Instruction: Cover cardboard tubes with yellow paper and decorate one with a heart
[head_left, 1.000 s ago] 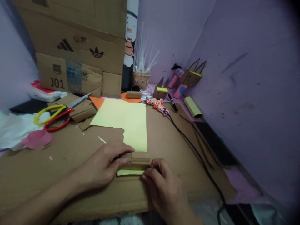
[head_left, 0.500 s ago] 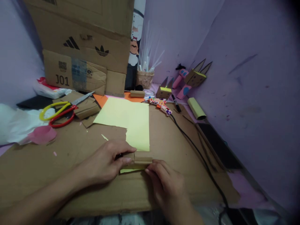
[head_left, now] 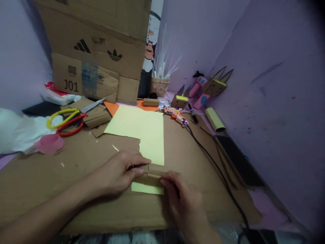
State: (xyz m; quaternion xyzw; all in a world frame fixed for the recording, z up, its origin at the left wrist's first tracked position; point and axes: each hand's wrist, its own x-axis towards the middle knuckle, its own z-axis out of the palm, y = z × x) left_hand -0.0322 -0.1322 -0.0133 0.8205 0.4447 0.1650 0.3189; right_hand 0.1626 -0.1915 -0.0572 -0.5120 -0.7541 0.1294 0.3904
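Observation:
A small brown cardboard block (head_left: 155, 171) lies on a cut strip of yellow paper (head_left: 147, 188) near the front of the cardboard work surface (head_left: 76, 173). My left hand (head_left: 119, 173) pinches the block's left end, fingers closed on it. My right hand (head_left: 181, 196) grips its right end and the paper edge with curled fingers. Just beyond the block lies a larger yellow paper sheet (head_left: 142, 128) with a notch cut out of its near left corner.
Red-and-yellow scissors (head_left: 69, 118) lie at the left by cardboard scraps and a pink paper piece (head_left: 49, 144). Big cardboard boxes (head_left: 96, 51) stand behind. A patterned glue gun (head_left: 177, 114) with black cord (head_left: 215, 169), a marker, cardboard figures (head_left: 213, 86), a yellow roll (head_left: 215, 119) sit at right.
The yellow strip now shows more in front of the block, which has rolled or shifted slightly away. Both hands stayed on the block; the camera drifted a little left.

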